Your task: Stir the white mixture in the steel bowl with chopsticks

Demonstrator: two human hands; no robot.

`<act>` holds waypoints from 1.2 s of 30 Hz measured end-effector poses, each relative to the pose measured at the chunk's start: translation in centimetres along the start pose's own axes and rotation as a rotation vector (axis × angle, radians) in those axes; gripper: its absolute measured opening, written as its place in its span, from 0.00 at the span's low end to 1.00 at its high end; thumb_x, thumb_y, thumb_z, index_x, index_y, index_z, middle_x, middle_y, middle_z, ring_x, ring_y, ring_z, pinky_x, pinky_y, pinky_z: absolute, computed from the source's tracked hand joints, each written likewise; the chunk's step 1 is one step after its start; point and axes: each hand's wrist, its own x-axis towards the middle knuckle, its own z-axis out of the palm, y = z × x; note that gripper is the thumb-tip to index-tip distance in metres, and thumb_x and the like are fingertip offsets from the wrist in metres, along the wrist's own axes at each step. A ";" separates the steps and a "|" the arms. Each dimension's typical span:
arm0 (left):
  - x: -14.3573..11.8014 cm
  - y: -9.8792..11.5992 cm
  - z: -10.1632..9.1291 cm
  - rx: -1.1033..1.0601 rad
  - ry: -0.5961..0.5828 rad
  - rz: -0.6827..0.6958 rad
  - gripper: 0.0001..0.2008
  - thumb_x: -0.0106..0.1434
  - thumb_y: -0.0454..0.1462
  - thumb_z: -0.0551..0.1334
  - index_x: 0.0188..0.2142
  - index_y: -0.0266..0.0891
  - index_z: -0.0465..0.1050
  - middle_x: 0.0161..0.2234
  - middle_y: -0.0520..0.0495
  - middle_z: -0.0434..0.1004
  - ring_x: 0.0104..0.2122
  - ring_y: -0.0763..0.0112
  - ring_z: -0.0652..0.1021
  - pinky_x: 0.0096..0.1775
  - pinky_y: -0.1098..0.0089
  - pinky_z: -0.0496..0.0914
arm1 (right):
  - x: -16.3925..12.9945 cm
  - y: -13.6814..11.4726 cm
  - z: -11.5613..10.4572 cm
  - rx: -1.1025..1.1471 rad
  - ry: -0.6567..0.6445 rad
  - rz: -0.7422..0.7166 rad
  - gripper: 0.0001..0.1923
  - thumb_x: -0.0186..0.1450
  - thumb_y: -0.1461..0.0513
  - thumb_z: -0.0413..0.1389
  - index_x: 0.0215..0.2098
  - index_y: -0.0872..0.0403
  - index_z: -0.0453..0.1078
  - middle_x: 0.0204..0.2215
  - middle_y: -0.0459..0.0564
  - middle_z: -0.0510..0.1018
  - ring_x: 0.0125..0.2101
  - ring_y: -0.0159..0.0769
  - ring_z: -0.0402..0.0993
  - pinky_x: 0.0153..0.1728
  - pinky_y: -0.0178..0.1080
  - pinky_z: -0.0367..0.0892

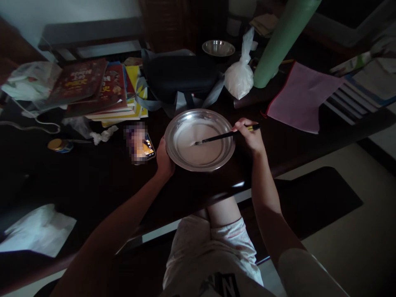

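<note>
The left hand (163,159) grips the metal plate's (185,163) left rim; the right hand (252,136) pinches chopsticks (225,135) slanting leftward into its white batter (201,146).

A plate (199,140) sits on the table (93,181) near its front edge. A phone (142,145) lies just left of it, books (102,88) behind the phone, a bag (239,76) and bowl (218,48) behind the plate, a cloth (301,97) to the right.

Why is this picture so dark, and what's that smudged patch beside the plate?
Head view: dim room, the dark table nearly black; light catches the metal plate rim and pale floor; the phone screen is deliberately pixelated; edges bend from the wide lens.
</note>
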 end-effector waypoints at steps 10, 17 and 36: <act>0.2 -0.2 -0.4 0.007 -0.019 -0.005 0.26 0.79 0.65 0.73 0.53 0.48 0.91 0.58 0.43 0.98 0.68 0.47 0.90 0.75 0.52 0.83 | 0.0 -0.3 0.1 0.004 0.011 0.019 0.41 0.60 0.20 0.78 0.24 0.44 0.80 0.25 0.44 0.83 0.31 0.41 0.83 0.41 0.47 0.81; 0.2 -0.4 -0.4 -0.002 -0.016 -0.002 0.27 0.77 0.67 0.74 0.52 0.49 0.91 0.59 0.43 0.98 0.68 0.46 0.90 0.76 0.52 0.83 | 0.0 -0.4 0.1 -0.003 -0.011 0.026 0.42 0.59 0.19 0.77 0.24 0.44 0.78 0.24 0.44 0.80 0.31 0.41 0.81 0.41 0.48 0.81; 0.1 -0.2 -0.3 0.020 -0.035 0.027 0.25 0.83 0.64 0.71 0.51 0.47 0.91 0.57 0.42 0.98 0.66 0.49 0.91 0.76 0.53 0.82 | -0.1 -0.3 0.2 0.007 0.011 0.016 0.42 0.62 0.20 0.76 0.24 0.43 0.77 0.23 0.43 0.80 0.30 0.41 0.83 0.40 0.47 0.82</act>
